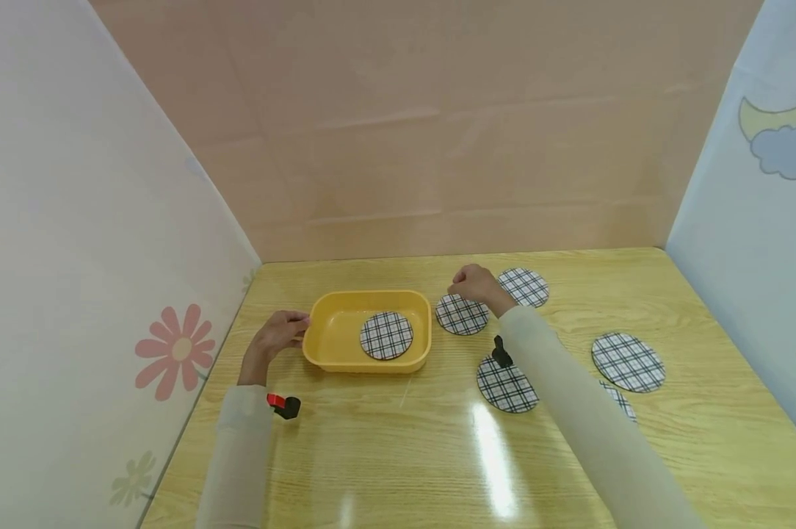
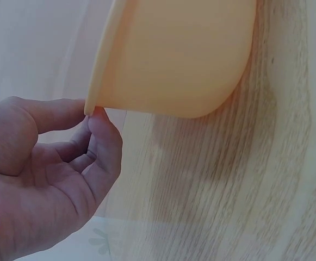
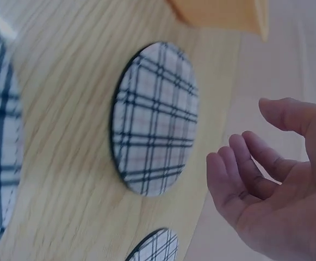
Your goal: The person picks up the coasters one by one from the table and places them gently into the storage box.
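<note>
A yellow tray [image 1: 319, 345] is seen on a wooden table [image 1: 398, 455], at about 10 o'clock from the table's middle in the head view. One checked round mat [image 1: 386, 335] lies flat inside the tray, toward its right half.

The left hand [image 1: 275, 336] is held at the tray's 9 o'clock side. In the left wrist view, the rim of the tray [image 2: 100, 81] is touched by the tips of the forefinger and thumb [image 2: 106, 136]; the remaining fingers are loosely curled into the palm, and nothing is enclosed by them.

The right hand [image 1: 475, 283] is held above the far edge of a second mat [image 1: 460, 316], which lies just beside the tray at its 3 o'clock side. In the right wrist view this mat [image 3: 155, 117] is shown flat on the table, apart from the hand [image 3: 272, 185]; the fingers [image 3: 239, 163] are loosely bent and a little spread, with nothing held between them and the thumb.

A third mat [image 1: 525, 286] lies at 1 o'clock from the right hand, just beside it. A fourth mat [image 1: 506, 386] lies at 6 o'clock from the second one, partly covered by the right sleeve [image 1: 570, 397]. A fifth mat [image 1: 628, 361] lies well to the right, at 3 o'clock, and a sixth [image 1: 619, 400] is mostly hidden behind the sleeve.

The table is enclosed by a pink back wall [image 1: 438, 132], a flowered panel [image 1: 74, 294] at the left and a panel with a cloud [image 1: 768, 220] at the right.
</note>
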